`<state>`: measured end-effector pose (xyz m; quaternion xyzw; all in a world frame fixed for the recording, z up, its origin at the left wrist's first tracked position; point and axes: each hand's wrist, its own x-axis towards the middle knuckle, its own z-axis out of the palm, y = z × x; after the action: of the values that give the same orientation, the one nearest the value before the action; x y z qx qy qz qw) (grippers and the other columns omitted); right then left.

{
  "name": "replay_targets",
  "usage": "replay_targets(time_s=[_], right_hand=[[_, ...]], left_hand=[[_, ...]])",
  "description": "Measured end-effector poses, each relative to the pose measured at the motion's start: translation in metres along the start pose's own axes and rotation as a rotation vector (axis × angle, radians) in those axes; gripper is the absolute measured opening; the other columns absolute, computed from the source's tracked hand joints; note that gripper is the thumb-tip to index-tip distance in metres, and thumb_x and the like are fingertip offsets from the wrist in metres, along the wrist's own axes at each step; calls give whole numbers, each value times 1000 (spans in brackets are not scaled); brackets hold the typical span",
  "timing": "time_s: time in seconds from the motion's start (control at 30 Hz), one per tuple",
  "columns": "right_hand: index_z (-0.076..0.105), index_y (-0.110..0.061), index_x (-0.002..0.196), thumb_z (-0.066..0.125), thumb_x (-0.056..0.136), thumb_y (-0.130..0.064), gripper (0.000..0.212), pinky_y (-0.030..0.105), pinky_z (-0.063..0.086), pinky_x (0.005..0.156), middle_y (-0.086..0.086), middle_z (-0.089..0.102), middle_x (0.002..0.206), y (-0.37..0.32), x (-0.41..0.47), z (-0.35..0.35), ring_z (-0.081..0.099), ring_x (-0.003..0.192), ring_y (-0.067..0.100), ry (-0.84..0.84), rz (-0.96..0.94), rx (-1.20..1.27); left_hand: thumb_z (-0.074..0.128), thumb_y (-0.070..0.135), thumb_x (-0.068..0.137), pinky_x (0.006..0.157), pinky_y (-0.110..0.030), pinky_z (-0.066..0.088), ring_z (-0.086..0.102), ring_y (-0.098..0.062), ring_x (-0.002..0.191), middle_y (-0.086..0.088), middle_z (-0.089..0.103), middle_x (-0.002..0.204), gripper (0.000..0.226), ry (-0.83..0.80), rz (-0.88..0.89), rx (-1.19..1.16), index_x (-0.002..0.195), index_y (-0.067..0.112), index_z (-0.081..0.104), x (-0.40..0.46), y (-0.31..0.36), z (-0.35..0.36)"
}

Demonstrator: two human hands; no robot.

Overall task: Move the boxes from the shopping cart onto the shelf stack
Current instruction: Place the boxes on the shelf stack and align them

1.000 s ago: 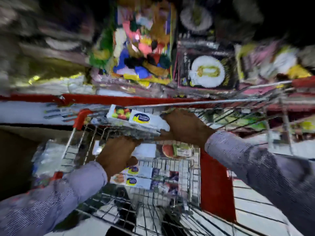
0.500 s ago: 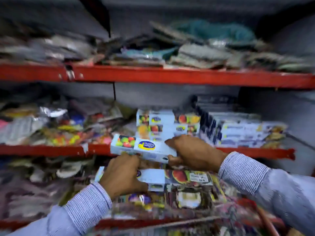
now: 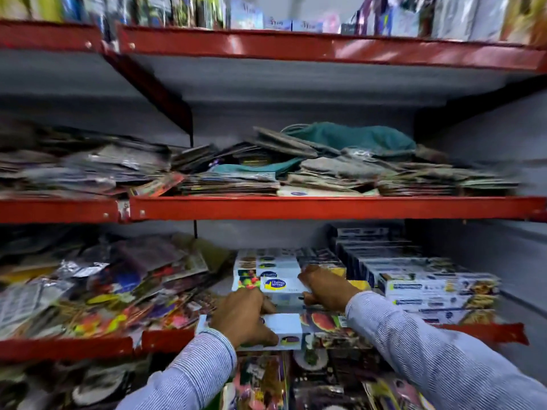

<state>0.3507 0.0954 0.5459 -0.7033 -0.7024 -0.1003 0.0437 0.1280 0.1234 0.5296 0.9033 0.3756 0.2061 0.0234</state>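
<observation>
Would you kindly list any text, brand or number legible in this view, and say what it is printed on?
No text reads with certainty.
Blue and yellow logo on the held box: too blurred to read.
Blue labels on the boxes at right: blurred.
Packets on the top shelf: print illegible.

The shelf [image 3: 325,207] edges are red painted metal with a dull sheen. The box [image 3: 284,287] looks like glossy printed card. Shiny plastic packets [image 3: 88,279] crinkle; a matt green cloth [image 3: 349,137] lies above.
</observation>
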Motion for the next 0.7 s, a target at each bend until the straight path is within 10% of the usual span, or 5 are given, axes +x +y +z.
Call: replay_targets(time_s=[0.7], right_hand=[[71,-19,110,66,88,-37,29,34,52,80,6,70,112,25,54,55,67,100,29,159,14,-34]], left_hand=[[84,55,49,68,-24,39,65,-13,91,16,76,100,59,-40,7,-55,106,45,73,40,-33,44]])
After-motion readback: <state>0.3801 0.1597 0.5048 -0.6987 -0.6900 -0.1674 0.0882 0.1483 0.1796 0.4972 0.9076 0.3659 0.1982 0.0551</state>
